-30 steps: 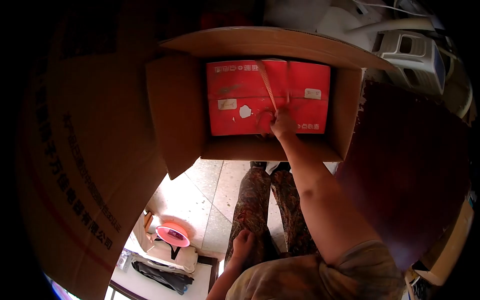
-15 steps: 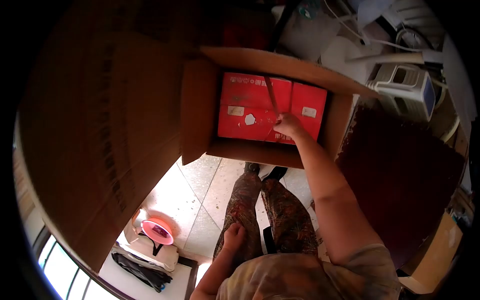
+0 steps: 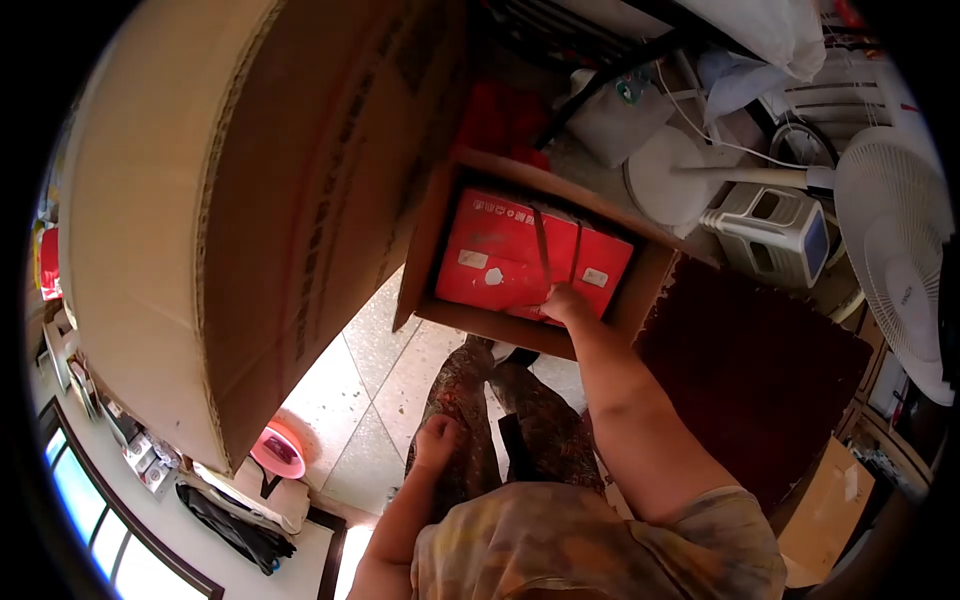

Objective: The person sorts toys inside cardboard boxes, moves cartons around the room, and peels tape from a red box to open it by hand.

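Note:
My right hand (image 3: pixel 566 303) is closed around a brown strap (image 3: pixel 541 240) that runs over a red box (image 3: pixel 505 250) with white printing. A second dark strap (image 3: pixel 577 250) crosses the same box to the right of it. The red box sits inside a larger open cardboard carton (image 3: pixel 655 290), whose walls surround it. White labels and a torn white patch show on the red top. My left hand (image 3: pixel 437 442) is curled into a fist over my left thigh, touching none of the boxes; whether anything is inside it is hidden.
A tall cardboard box (image 3: pixel 290 190) rises at the left. To the right lie a dark red mat (image 3: pixel 750 370), a white plastic stool (image 3: pixel 770 235) and a white fan (image 3: pixel 895 250). A pink basin (image 3: pixel 278 450) stands lower left on the tiled floor.
My view has shifted, bringing the fan and more of the tall box into sight. The red box looks slightly tilted within the carton. My right hand keeps its hold on the strap.

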A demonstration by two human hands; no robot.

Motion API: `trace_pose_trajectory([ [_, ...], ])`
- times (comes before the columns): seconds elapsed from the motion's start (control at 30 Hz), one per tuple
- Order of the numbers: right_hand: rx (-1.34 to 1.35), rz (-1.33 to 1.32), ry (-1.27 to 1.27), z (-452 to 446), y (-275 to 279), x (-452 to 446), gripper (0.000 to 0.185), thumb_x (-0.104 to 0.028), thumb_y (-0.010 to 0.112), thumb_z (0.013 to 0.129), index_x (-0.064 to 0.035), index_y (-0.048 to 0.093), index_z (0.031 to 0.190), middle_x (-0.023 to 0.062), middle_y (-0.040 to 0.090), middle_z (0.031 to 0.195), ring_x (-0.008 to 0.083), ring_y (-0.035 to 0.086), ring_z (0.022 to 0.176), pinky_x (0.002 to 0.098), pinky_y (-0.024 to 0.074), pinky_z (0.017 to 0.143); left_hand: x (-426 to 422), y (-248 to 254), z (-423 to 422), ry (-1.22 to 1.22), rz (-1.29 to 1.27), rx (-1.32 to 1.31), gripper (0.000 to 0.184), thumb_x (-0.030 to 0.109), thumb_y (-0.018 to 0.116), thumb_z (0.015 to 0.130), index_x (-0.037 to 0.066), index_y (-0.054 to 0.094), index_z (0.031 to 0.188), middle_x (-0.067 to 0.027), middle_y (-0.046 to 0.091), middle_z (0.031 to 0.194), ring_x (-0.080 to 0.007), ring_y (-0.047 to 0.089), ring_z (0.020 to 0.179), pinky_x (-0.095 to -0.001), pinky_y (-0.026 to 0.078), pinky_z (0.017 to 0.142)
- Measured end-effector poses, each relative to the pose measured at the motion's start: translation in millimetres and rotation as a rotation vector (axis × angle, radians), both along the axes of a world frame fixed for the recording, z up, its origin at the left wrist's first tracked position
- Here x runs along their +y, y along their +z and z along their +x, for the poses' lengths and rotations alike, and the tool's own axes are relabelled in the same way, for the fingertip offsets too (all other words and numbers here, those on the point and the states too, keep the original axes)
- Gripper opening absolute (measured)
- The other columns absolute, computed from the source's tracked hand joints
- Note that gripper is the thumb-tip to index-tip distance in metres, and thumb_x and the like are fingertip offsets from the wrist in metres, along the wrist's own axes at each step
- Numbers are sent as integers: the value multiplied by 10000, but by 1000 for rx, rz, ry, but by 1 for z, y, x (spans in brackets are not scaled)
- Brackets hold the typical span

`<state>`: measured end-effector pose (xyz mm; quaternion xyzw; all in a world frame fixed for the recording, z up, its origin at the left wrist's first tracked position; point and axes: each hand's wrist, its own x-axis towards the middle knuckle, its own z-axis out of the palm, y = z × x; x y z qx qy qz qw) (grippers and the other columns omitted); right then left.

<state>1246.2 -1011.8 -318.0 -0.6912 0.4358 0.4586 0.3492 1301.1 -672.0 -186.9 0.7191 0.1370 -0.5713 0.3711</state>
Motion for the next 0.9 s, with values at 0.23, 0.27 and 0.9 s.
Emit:
trace_pose_trajectory([
  [0.23,-184,-128,-48,-11,34,-1,256,-228,649,640,-38,585,799,131,611,793,249,592,767,322,453,655,17,10,13,-45,23,-62,147,154,536,792,8,545,805,-43,575,634,-107,532,525,-230,429,484],
  [0.27,-186,-126,-40,-14,47,-7,256,-228,649,640,-38,585,799,131,611,793,249,592,767,322,453,655,14,15,15,-61,36,-84,152,158,534,793,7,545,804,-43,575,635,-105,528,521,-231,428,483],
  [0.9,-432,-89,-458,-60,357,7,174,-145,584,732,23,575,778,40,550,692,93,494,651,242,401,583,-42,21,45,-49,-169,-6,273,179,484,780,-24,550,950,-98,591,705,-165,588,588,-271,478,522],
])
